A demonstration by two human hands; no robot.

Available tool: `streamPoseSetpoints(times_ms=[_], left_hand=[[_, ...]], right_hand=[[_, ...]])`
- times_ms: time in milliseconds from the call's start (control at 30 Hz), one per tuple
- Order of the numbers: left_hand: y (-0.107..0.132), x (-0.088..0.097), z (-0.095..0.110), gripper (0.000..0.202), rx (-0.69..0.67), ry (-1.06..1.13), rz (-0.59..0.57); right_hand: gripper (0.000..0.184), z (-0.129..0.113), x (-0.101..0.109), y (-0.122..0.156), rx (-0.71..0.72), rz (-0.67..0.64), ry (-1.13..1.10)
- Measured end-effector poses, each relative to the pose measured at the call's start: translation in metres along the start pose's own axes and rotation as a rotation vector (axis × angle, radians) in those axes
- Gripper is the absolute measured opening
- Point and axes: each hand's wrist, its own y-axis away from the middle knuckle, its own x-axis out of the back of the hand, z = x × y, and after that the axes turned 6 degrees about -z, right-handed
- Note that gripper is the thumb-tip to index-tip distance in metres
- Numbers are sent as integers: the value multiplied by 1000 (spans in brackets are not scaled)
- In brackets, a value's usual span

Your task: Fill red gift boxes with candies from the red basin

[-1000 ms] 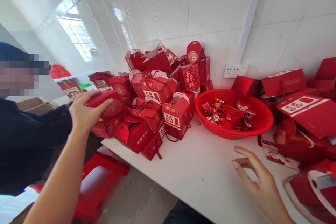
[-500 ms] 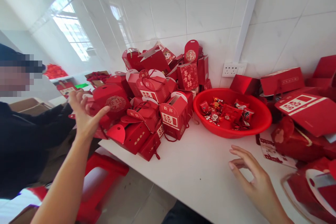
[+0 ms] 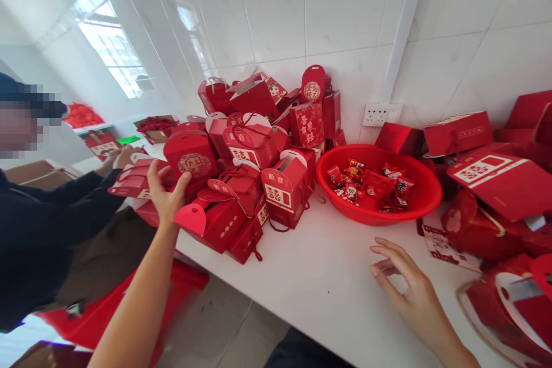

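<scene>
My left hand [image 3: 167,195] is at the left end of a pile of red gift boxes, its thumb and fingers apart. The thumb overlaps a red box with a round gold emblem [image 3: 194,164]; I cannot tell whether it touches. Just left of the fingers is a red box with a white panel [image 3: 135,177]. My right hand [image 3: 403,293] hovers over the white table [image 3: 302,282] with bent, parted fingers and nothing in them. Beyond it stands a red plastic basin [image 3: 379,217] holding several small wrapped sweets [image 3: 373,184].
More red boxes [image 3: 483,181] crowd the right side. A co-worker in dark sleeves [image 3: 86,201] stands at the left, hands near the table's far end. A red plastic stool [image 3: 185,287] is below the table edge. Behind are a tiled wall and a socket [image 3: 382,115].
My left hand has moved right and down, closer to the box with the round emblem. The co-worker's hands now show behind it. My right hand has barely moved.
</scene>
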Motion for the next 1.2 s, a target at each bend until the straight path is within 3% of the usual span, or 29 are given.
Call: streamPoseSetpoints(times_ms=[100,233,467,700,833,1200], left_hand=[[-2,2,11,69,60,11,-50],[-2,7,13,68,42,-49,-127],[3,12,-9,56,75,144,-48],[4,20,-10,57,33,134,-26],[4,23,-6,53,22,98,30],[13,34,28,38,28,191,367]], right_hand=[[23,-1,-1,1,-12,-23,-9],[24,-1,-1,2,-34,-50,-11],[23,0,0,2,-41,-56,-8],[22,0,0,3,-31,-62,13],[23,0,0,2,-34,-69,19],[22,-4,1,1,-44,-75,-7]])
